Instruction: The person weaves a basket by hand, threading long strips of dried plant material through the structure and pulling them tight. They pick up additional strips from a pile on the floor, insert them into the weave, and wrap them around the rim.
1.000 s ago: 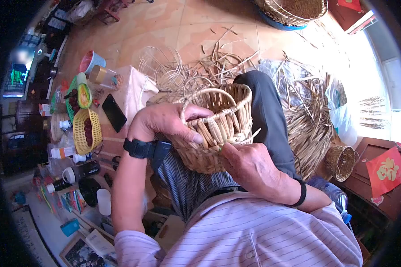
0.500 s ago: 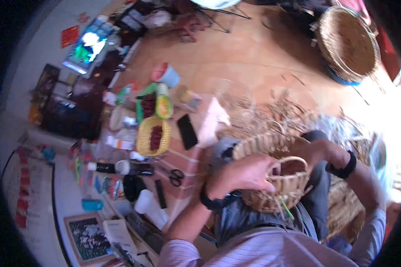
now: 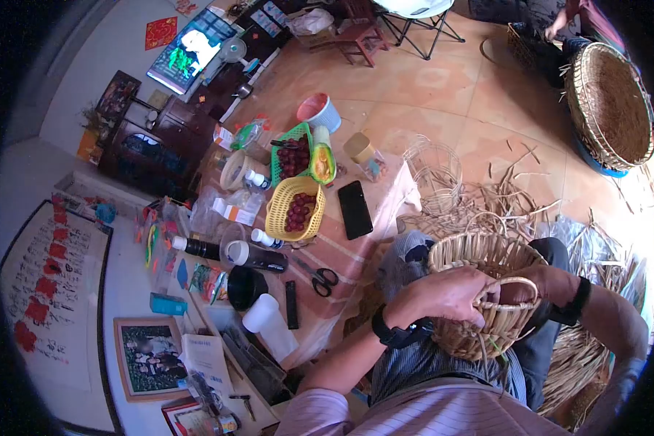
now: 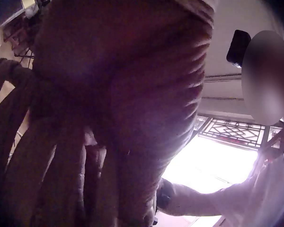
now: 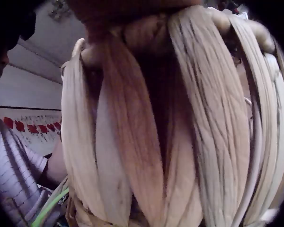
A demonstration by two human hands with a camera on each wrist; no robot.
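On the person's lap sits a woven basket (image 3: 487,341) of pale, flat plant strips, with a hoop handle at its near rim. The left hand (image 3: 454,294) grips the wall beside that handle, thumb on the outside and fingers over the rim. Over the right side of the rim, the right hand (image 3: 517,291) reaches into the basket; its fingers are mostly hidden there, and I cannot tell what they hold. Broad upright strips (image 5: 217,104) of the basket wall fill the right wrist view, where a green strand (image 5: 49,208) hangs at lower left.
At left, a cloth-covered table holds a yellow basket (image 3: 275,218) of red fruit, a phone (image 3: 354,211), scissors (image 3: 320,277) and bottles. Loose strips (image 3: 516,185) and a wire frame (image 3: 434,171) lie ahead on the floor. A large round basket (image 3: 610,109) stands far right.
The head view has swung left. The right hand has left the basket's outer front and moved over the rim into it. The left hand stays on the rim by the handle.
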